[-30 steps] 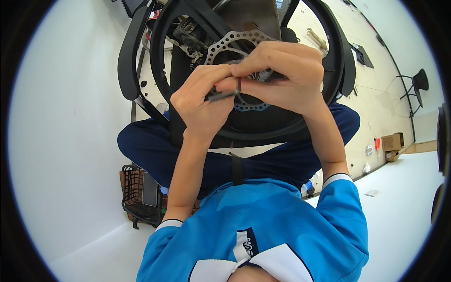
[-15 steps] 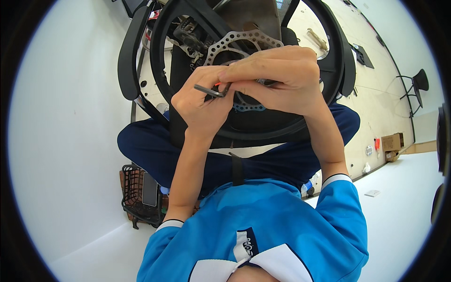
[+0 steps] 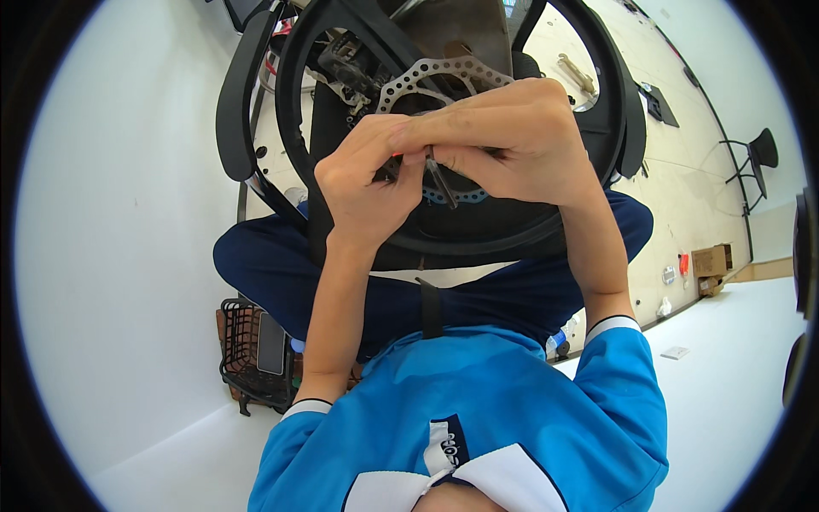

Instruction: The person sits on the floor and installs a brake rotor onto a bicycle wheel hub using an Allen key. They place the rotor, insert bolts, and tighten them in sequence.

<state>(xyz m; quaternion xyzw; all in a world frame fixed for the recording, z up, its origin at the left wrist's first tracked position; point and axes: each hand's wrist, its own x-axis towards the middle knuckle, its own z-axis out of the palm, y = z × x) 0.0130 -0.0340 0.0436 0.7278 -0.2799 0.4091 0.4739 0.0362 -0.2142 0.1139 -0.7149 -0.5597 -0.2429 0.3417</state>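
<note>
A spoked black wheel (image 3: 444, 241) lies in front of me with a perforated metal brake disc (image 3: 397, 88) at its hub. Both my hands meet over the disc and cover the hub. My right hand (image 3: 520, 145) is closed, its thumb and fingers pinching a dark hex key (image 3: 444, 188) near the bend. One arm of the key points back toward me; its other end is hidden. Against the key, the fingers of my left hand (image 3: 367, 175) are closed too. A small bit of red shows between them, and what they grip is hidden.
The wheel rests on a black chair seat between two armrests (image 3: 239, 102). On the floor at far right lie a wrench-like metal tool (image 3: 577, 75) and a cardboard box (image 3: 711, 260). A black basket (image 3: 243, 350) holding a phone (image 3: 272, 344) stands at lower left.
The hex key has turned: its visible arm lay leftward over my left hand and now points toward me, to the right of that hand. My right hand has shifted slightly with it.
</note>
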